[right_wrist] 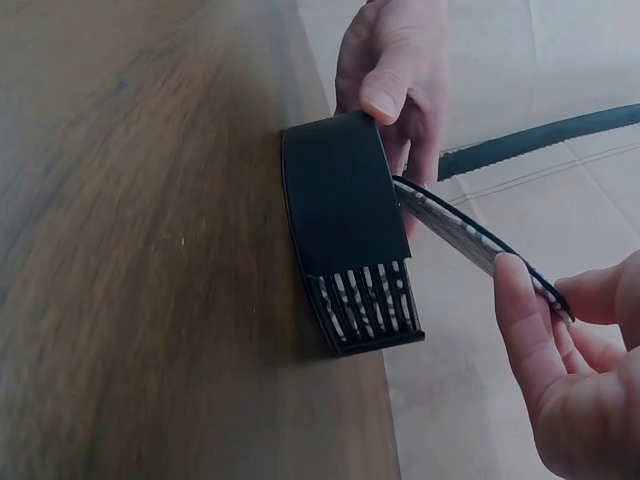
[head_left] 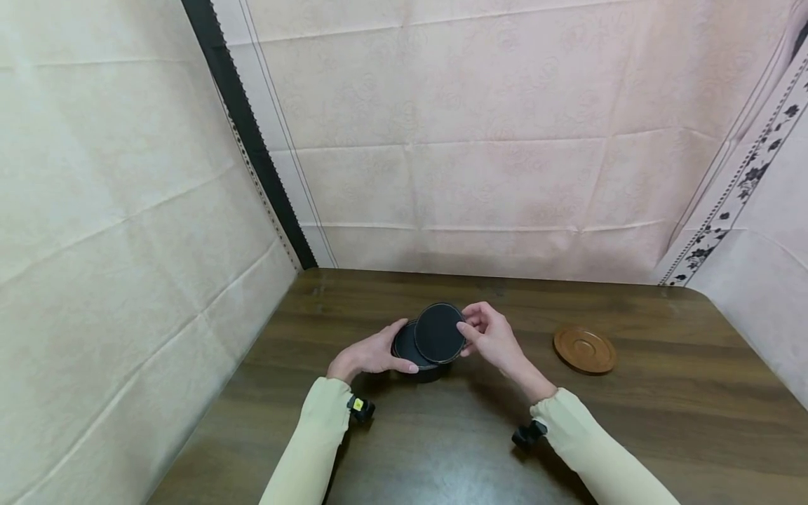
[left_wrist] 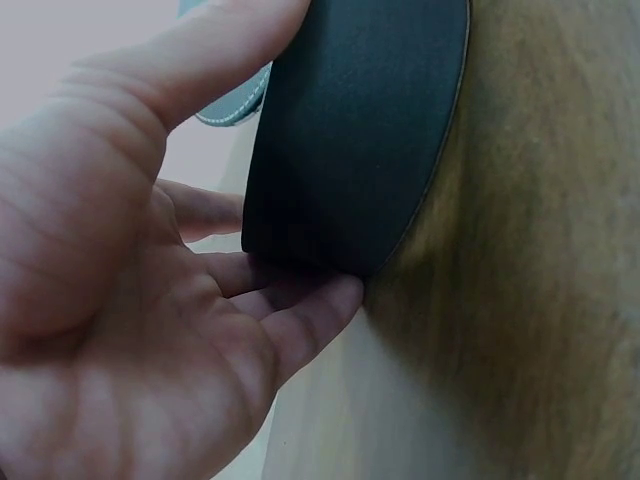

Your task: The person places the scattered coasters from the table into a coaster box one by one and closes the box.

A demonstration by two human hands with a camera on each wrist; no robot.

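Note:
A round black coaster holder stands on the table, several coasters stacked inside and showing through a gap in its side wall. My left hand grips the holder from the left, thumb on the near side and fingers round the far side. Between thumb and fingers, my right hand pinches the edge of a round black coaster. This coaster is tilted above the holder, overlapping its right part; its pale, patterned underside shows in the right wrist view. Whether its far edge touches the stack I cannot tell.
A round brown wooden saucer lies on the table to the right of my right hand. The dark wooden table meets pale cloth hangings at its back and sides.

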